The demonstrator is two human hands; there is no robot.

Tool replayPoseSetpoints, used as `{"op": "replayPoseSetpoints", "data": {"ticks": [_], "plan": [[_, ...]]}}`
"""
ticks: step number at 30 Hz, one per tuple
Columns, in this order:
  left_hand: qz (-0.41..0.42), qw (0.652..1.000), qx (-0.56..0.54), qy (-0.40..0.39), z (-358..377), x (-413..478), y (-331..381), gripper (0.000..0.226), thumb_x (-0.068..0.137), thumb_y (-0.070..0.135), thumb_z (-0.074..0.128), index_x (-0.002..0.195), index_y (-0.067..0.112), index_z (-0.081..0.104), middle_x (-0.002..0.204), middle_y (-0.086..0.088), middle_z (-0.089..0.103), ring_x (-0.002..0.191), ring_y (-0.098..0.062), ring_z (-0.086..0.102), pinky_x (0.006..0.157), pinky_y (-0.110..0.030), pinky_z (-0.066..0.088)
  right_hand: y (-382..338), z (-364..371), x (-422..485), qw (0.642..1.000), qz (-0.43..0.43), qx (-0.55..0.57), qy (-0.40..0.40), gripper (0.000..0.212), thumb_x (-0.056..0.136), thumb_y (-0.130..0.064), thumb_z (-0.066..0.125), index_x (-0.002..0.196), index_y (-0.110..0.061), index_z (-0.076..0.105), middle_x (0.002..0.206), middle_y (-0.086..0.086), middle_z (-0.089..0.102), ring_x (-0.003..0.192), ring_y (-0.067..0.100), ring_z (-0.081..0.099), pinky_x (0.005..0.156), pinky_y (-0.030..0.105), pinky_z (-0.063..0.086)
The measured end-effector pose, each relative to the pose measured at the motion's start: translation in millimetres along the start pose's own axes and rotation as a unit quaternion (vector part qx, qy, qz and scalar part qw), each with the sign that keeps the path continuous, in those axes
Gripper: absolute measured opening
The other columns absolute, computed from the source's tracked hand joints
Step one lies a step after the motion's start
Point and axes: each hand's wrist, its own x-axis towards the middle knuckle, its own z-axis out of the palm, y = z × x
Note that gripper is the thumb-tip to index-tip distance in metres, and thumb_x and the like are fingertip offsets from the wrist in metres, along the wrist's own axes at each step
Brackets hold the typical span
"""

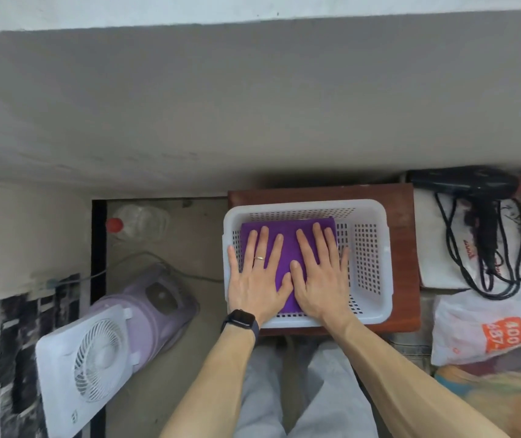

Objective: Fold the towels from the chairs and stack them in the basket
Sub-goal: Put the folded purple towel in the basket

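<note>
A folded purple towel [287,245] lies flat in the left part of a white perforated plastic basket [370,257]. The basket stands on a dark red-brown wooden surface [401,213]. My left hand [256,273] rests palm down on the towel's left side, fingers spread, a ring on one finger and a black watch on the wrist. My right hand [319,273] lies palm down beside it on the towel's right side. Both hands are flat, gripping nothing. The basket's right part holds nothing.
A white and lilac fan [101,349] lies on the floor at the left. A clear bottle with a red cap [132,222] stands behind it. To the right sit a black hair dryer with cord [480,216] and plastic bags [487,327]. A grey wall rises behind.
</note>
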Motion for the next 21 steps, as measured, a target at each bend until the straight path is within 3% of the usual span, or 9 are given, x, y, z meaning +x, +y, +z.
{"op": "replayPoseSetpoints", "data": {"ticks": [6, 13, 17, 21], "plan": [[0.013, 1.0, 0.025, -0.003, 8.5, 11.5, 0.0, 0.074, 0.09, 0.052, 0.037, 0.157, 0.023, 0.023, 0.164, -0.008, 0.021, 0.152, -0.026, 0.015, 0.117, -0.066, 0.002, 2.6, 7.1, 7.1, 1.0, 0.004, 0.001, 0.006, 0.059, 0.103, -0.043, 0.035, 0.158, -0.025, 0.025, 0.167, 0.007, 0.018, 0.155, 0.025, 0.006, 0.122, 0.056, 0.02], [0.01, 1.0, 0.028, -0.005, 8.5, 13.7, 1.3, 0.072, 0.091, 0.051, 0.037, 0.156, 0.023, 0.026, 0.164, -0.007, 0.023, 0.152, -0.026, 0.015, 0.117, -0.065, -0.006, 7.5, 11.6, 12.0, 1.0, -0.012, 0.002, -0.002, 0.06, 0.103, -0.043, 0.031, 0.158, -0.021, 0.026, 0.166, 0.01, 0.019, 0.155, 0.026, 0.005, 0.123, 0.052, 0.017], [0.005, 0.999, 0.039, -0.032, 8.5, 12.0, 2.1, 0.071, 0.092, 0.052, 0.032, 0.157, 0.024, 0.022, 0.165, -0.006, 0.019, 0.153, -0.027, 0.012, 0.117, -0.064, -0.01, 7.2, 13.0, 9.7, 1.0, -0.008, -0.009, -0.016, 0.06, 0.103, -0.045, 0.028, 0.159, -0.023, 0.02, 0.167, 0.008, 0.014, 0.155, 0.025, 0.002, 0.123, 0.054, 0.017], [-0.014, 0.997, 0.038, -0.068, -4.0, 10.7, 3.9, 0.07, 0.094, 0.053, 0.024, 0.158, 0.026, 0.011, 0.166, -0.004, 0.011, 0.154, -0.026, 0.005, 0.118, -0.062, -0.01, 0.0, 1.7, 8.4, 0.998, 0.007, -0.016, -0.058, 0.061, 0.104, -0.05, 0.018, 0.16, -0.032, 0.002, 0.169, 0.001, -0.003, 0.155, 0.02, -0.01, 0.125, 0.052, 0.008]]}}
